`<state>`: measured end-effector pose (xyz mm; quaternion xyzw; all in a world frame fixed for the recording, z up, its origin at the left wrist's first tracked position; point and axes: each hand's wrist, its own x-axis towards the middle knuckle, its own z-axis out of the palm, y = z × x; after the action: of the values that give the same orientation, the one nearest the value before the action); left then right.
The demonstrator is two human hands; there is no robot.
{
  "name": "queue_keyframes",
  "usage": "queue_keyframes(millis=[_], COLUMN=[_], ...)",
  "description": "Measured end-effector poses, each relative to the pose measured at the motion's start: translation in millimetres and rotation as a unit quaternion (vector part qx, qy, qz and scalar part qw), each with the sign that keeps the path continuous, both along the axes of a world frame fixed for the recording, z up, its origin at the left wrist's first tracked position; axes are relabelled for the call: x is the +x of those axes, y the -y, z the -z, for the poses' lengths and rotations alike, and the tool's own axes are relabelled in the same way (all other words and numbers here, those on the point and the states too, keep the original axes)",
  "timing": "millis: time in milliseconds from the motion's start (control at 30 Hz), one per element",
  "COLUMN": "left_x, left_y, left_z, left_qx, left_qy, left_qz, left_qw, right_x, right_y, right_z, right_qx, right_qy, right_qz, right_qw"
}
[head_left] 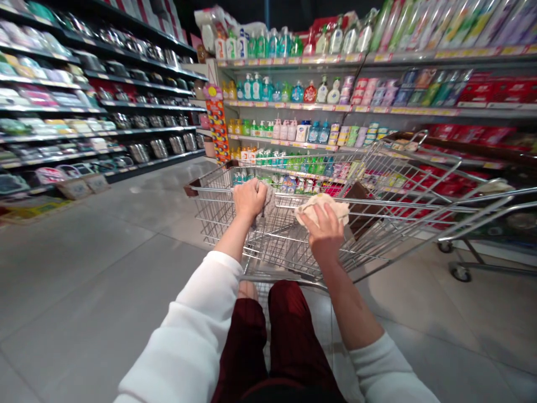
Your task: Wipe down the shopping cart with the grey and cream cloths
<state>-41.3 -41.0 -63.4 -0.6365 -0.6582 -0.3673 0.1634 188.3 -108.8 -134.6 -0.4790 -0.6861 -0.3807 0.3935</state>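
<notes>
A metal shopping cart (272, 240) stands sideways in front of my knees. My left hand (250, 198) is closed in a fist at its near top rail, with a grey cloth (269, 206) bunched beside and below the fingers. Further right along that rail, my right hand (325, 229) presses a cream cloth (321, 202) over the bar, fingers curled on the fabric. The thumb side of the left hand faces the grey cloth, and its palm is hidden.
More carts (440, 173) are nested at the right, with wheels (460, 272) on the tiled floor (104, 268). Behind them, shelves (285, 103) hold many bottles. Pots (159, 148) line a left rack, and a cardboard box (81, 186) sits at its foot.
</notes>
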Motion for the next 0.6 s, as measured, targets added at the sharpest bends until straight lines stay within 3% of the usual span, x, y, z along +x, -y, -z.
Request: queue_keyframes(millis=[200, 333, 400, 467, 600], left_x=[1.4, 3.1, 3.7, 3.9, 3.0], left_y=[1.0, 1.4, 1.8, 2.1, 2.4], left_z=[0.2, 0.2, 0.0, -0.3, -0.4], left_qx=[0.001, -0.004, -0.005, -0.006, -0.010], left_qy=[-0.015, -0.017, -0.013, -0.008, -0.003], left_qz=[0.001, -0.002, 0.001, 0.004, 0.000], left_qw=[1.000, 1.000, 1.000, 1.000, 1.000], right_x=[-2.9, -5.9, -3.6, 5.0, 36.1], right_y=[4.2, 13.6, 15.9, 17.7, 25.2], right_z=[77.1, 104.0, 102.4, 87.1, 22.8], right_qx=[-0.054, -0.126, -0.136, -0.150, -0.116], right_qy=[0.009, -0.012, -0.011, 0.005, -0.019], right_qz=[-0.079, -0.120, -0.138, -0.169, -0.184], right_qw=[0.995, 0.985, 0.981, 0.974, 0.976])
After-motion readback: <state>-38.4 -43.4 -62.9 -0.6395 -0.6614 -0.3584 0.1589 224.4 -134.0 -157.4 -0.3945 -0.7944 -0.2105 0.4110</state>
